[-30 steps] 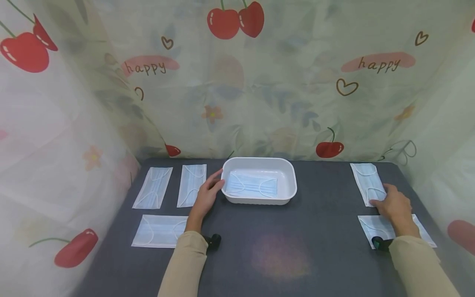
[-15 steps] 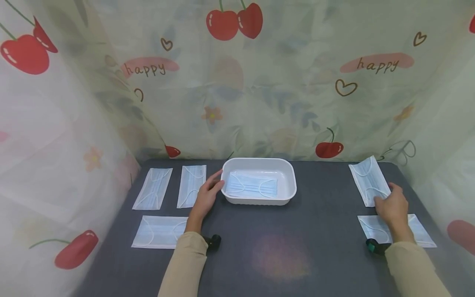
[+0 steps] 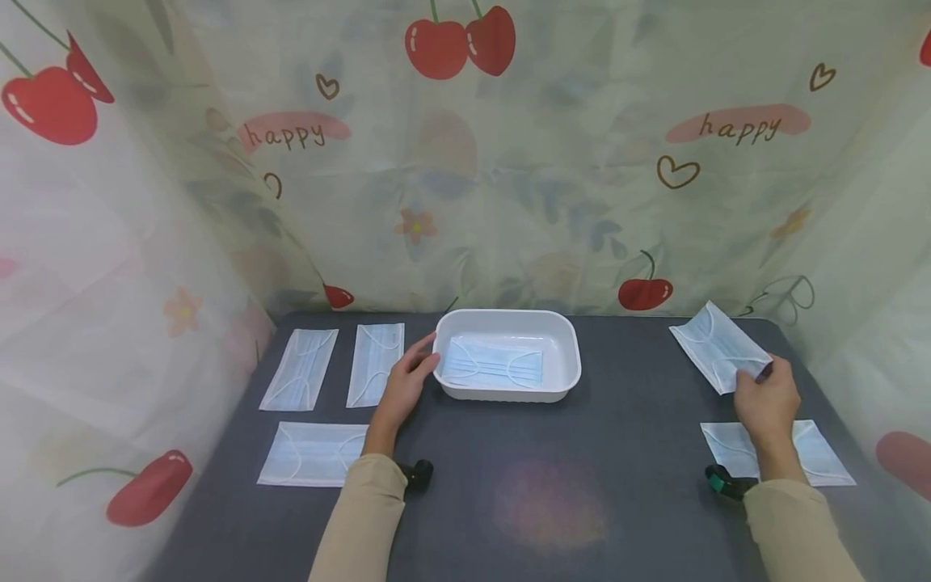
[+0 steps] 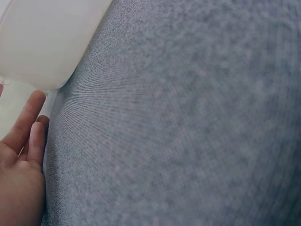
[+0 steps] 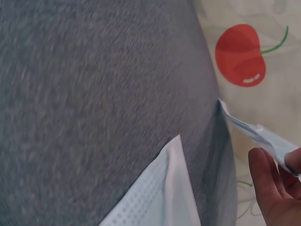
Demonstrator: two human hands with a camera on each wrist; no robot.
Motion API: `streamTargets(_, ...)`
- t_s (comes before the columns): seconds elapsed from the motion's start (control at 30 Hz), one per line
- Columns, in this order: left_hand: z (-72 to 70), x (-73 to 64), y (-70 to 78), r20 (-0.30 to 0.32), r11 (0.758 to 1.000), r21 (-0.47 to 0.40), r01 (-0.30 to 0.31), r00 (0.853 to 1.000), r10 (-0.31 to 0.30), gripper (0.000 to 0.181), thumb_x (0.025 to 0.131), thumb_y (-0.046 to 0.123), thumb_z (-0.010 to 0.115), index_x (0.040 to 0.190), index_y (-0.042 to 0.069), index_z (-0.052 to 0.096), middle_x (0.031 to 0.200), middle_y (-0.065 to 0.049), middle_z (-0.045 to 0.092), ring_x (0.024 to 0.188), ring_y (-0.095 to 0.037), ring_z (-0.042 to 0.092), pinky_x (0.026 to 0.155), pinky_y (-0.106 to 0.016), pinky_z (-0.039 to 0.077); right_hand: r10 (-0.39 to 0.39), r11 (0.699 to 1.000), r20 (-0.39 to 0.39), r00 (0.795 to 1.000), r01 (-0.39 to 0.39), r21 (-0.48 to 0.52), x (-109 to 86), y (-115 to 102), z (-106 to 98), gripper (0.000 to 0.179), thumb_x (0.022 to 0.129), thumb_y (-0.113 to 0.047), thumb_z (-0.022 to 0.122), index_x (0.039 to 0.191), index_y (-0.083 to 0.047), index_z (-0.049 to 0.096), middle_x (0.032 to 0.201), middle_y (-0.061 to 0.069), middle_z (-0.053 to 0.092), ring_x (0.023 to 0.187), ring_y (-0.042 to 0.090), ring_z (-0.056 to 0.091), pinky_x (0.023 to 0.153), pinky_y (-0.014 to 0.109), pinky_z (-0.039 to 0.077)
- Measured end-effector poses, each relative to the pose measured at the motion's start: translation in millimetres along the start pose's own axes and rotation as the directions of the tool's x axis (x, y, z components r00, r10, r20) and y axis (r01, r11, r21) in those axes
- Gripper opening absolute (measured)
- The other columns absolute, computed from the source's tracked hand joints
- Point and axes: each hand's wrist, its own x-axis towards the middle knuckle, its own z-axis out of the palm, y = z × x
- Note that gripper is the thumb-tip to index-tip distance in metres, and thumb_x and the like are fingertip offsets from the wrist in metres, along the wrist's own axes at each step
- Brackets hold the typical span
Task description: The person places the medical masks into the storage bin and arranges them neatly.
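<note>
My right hand (image 3: 769, 404) pinches a pale blue face mask (image 3: 716, 343) by its near right corner, raised off the table and tilted. Thumb and fingers close on the mask's edge (image 5: 263, 136) in the right wrist view. A second mask (image 3: 730, 444) lies flat beneath that wrist, partly covered by it. At the centre back, my left hand (image 3: 402, 394) rests its fingers against the left end of a white plastic basin (image 3: 509, 394). These fingers look extended in the left wrist view, beside the basin's wall (image 4: 47, 42). Inside the basin lies another face mask (image 3: 494, 362).
On the left of the grey table (image 3: 553, 477) lie three more masks: an upright one (image 3: 300, 369), another beside it (image 3: 376, 364), and a sideways one (image 3: 313, 454) partly behind the left forearm. Printed curtains (image 3: 509, 202) enclose the back and sides.
My right hand has gripped the upper right mask and lifted it, turning it and shifting it slightly left. The left hand and basin have stayed in place.
</note>
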Motion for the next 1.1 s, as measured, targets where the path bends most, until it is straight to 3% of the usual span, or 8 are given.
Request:
streamTargets(0.2,-0.7,-0.7,-0.3,0.004,1.000,0.004,0.005,1.000,-0.005,0.045,0.100,0.050,0.059,0.144,0.047,0.051,0.140,-0.008,0.062,0.137,-0.029,0.053,0.119,-0.056,0.036,0.034,0.997,-0.017,0.999,-0.033,0.066,-4.7,-9,-1,0.054,0.103,-0.019,0.041,0.151,0.003,0.035,0.153,0.029,0.045,0.138,0.046,0.045,0.108,0.058,0.037)
streamTargets(0.43,-0.7,-1.3,1.3,-0.001,1.000,0.008,0.014,1.000,-0.014,0.044,0.100,0.051,0.059,0.143,0.048,0.052,0.140,-0.008,0.062,0.137,-0.029,0.053,0.119,-0.056,0.036,0.082,0.987,-0.059,0.995,-0.073,0.144,-8.4,-17,1,0.051,0.104,-0.024,0.042,0.153,-0.007,0.039,0.153,0.017,0.050,0.135,0.035,0.051,0.100,0.034,0.045)
streamTargets(0.53,-0.7,-1.3,2.2,0.001,1.000,0.011,0.008,1.000,-0.008,0.045,0.100,0.051,0.059,0.145,0.047,0.052,0.141,-0.008,0.062,0.137,-0.029,0.053,0.119,-0.056,0.036,0.086,0.982,-0.069,0.994,-0.073,0.175,-9.4,-20,0,0.051,0.104,-0.025,0.042,0.153,-0.009,0.040,0.154,0.015,0.051,0.137,0.032,0.052,0.102,0.030,0.045)
streamTargets(0.97,-0.8,0.7,2.0,0.000,1.000,0.015,0.001,1.000,-0.001,0.044,0.101,0.049,0.059,0.145,0.047,0.051,0.141,-0.008,0.062,0.137,-0.028,0.053,0.119,-0.055,0.036,0.078,0.962,-0.033,0.996,-0.067,0.266,-14.1,-39,-4,0.050,0.107,-0.025,0.039,0.155,-0.013,0.038,0.159,0.014,0.045,0.145,0.027,0.046,0.118,0.036,0.041)
streamTargets(1.1,-0.5,0.1,2.3,0.000,1.000,0.015,0.005,1.000,-0.005,0.044,0.101,0.049,0.058,0.145,0.047,0.051,0.142,-0.008,0.061,0.138,-0.029,0.053,0.119,-0.056,0.036,0.068,0.957,-0.026,0.997,-0.058,0.284,-15.2,-43,-3,0.048,0.107,-0.025,0.040,0.155,-0.015,0.040,0.157,0.015,0.048,0.141,0.021,0.050,0.114,0.031,0.043)
